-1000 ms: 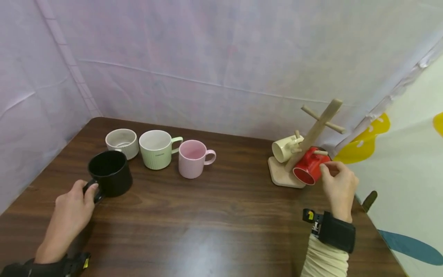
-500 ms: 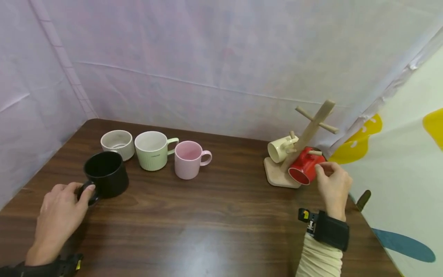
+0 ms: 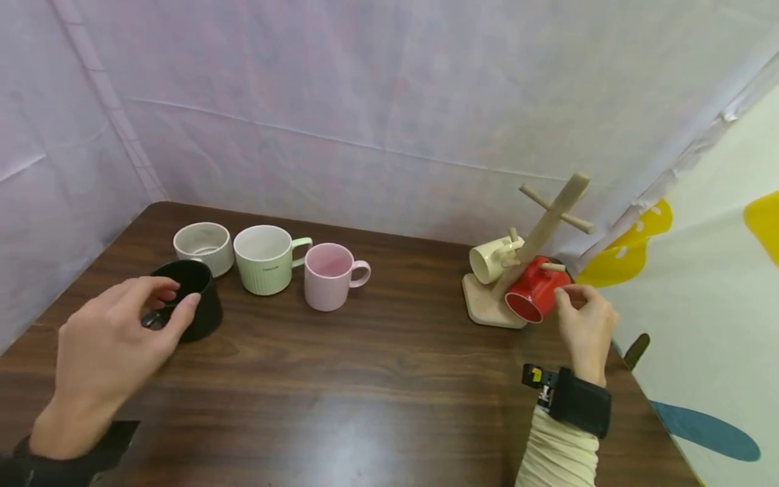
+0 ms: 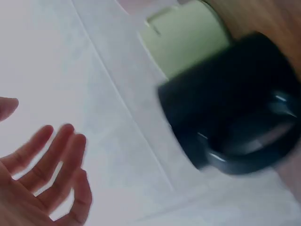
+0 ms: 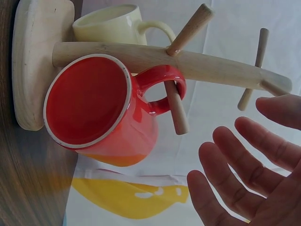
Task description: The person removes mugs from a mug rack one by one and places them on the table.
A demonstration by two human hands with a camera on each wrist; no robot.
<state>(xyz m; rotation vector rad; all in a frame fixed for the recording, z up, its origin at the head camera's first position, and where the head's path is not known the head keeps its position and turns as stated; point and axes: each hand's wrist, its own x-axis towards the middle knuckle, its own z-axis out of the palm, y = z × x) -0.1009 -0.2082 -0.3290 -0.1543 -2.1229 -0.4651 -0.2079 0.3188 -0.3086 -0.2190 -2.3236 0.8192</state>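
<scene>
My left hand (image 3: pixel 115 338) is raised in front of a black mug (image 3: pixel 209 311), fingers loosely bent and holding nothing. In the left wrist view, its fingers are apart from the mug's handle (image 4: pixel 249 165). On the right, a red mug (image 5: pixel 115 113) hangs by its handle from a peg of the wooden mug tree (image 5: pixel 211 68). Beside it, my right hand (image 3: pixel 587 331) is held with relaxed fingers; the right wrist view shows a gap between them and the mug. A cream mug (image 3: pixel 489 262) hangs from another peg of the tree.
A grey-white mug (image 3: pixel 213 256), a pale green mug (image 3: pixel 268 270) and a pink mug (image 3: pixel 326 287) stand in a row on the brown wooden table (image 3: pixel 389 379). Fabric walls (image 3: pixel 365 88) rise behind and beside the table. Upper pegs of the tree hold no mugs.
My left hand has let go of the black mug's handle and lifted up and slightly right, leaving the mug on the table. My right hand stays beside the red mug.
</scene>
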